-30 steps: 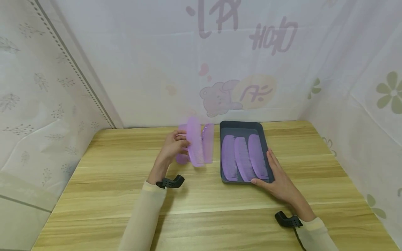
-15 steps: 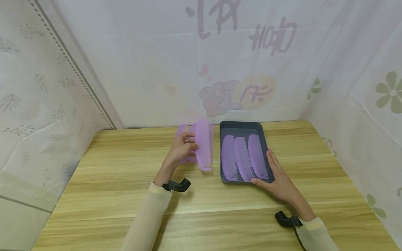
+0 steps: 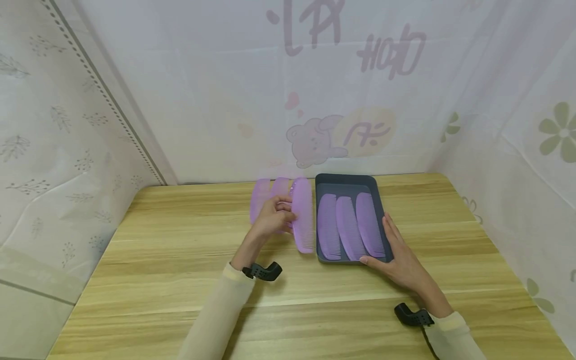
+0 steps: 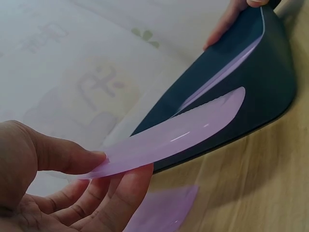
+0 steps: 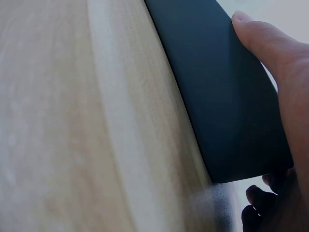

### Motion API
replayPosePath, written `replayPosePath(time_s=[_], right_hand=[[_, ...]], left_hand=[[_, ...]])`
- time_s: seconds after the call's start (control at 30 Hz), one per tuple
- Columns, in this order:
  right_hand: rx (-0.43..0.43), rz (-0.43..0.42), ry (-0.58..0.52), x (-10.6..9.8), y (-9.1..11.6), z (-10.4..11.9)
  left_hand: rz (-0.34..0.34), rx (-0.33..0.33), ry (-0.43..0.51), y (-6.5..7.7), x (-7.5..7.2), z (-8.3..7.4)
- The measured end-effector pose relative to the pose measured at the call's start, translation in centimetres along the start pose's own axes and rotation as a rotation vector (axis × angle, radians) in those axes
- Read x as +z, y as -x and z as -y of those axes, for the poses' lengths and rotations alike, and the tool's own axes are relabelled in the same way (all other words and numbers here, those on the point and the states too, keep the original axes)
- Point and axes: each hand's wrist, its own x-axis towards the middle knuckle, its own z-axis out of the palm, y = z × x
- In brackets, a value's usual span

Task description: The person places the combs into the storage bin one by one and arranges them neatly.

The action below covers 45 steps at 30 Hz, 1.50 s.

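Note:
Between thumb and fingers, my left hand (image 3: 272, 217) pinches a purple comb (image 3: 303, 215) by its curved back, teeth facing right. The comb is just left of the dark grey tray (image 3: 346, 179); in the left wrist view the held comb (image 4: 193, 128) overlaps the tray's outer wall (image 4: 270, 82). Three like combs (image 3: 329, 227) lie side by side inside the tray. At the tray's near right corner, my right hand (image 3: 402, 262) grips it, thumb on the near rim and fingers along the right side. The right wrist view shows the thumb (image 5: 263, 41) at the rim.
Two more purple combs, one at the far left (image 3: 258, 200) and one beside it (image 3: 280, 186), lie on the wooden table (image 3: 171, 280) behind my left hand, partly hidden. A printed cloth (image 3: 216, 100) stands along the table's back edge, with more cloth on both sides.
My left hand has moved right and slightly nearer with the comb, bringing it from over the other loose combs to beside the tray. The right hand and tray have stayed put.

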Motion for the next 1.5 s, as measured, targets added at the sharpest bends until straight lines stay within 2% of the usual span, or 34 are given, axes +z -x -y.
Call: replayPosePath(time_s=[0.23,0.53,0.87,0.97,1.23,1.37,1.5], right_hand=[[-0.001,0.007,-0.005,0.0,0.0,-0.1],[0.002,0.008,-0.005,0.0,-0.1,-0.2],[0.002,0.005,-0.005,0.0,-0.1,-0.3],[0.000,0.002,-0.002,0.1,-0.1,-0.3],[0.000,0.003,-0.002,0.0,-0.2,-0.3],[0.000,0.002,-0.004,0.0,-0.1,-0.3],[0.000,0.002,-0.005,0.0,-0.1,-0.3]], left_hand=[[0.018,-0.016,-0.036,0.1,0.7,0.2],[0.035,-0.044,-0.134,0.2,0.8,0.3],[0.039,-0.148,-0.101,0.0,1.0,1.0],[0.043,-0.158,-0.097,0.1,1.1,1.0],[0.013,-0.132,-0.117,0.3,1.2,0.7],[-0.009,-0.085,-0.154,0.3,1.1,0.4],[-0.028,-0.041,-0.147,0.1,1.1,0.2]])
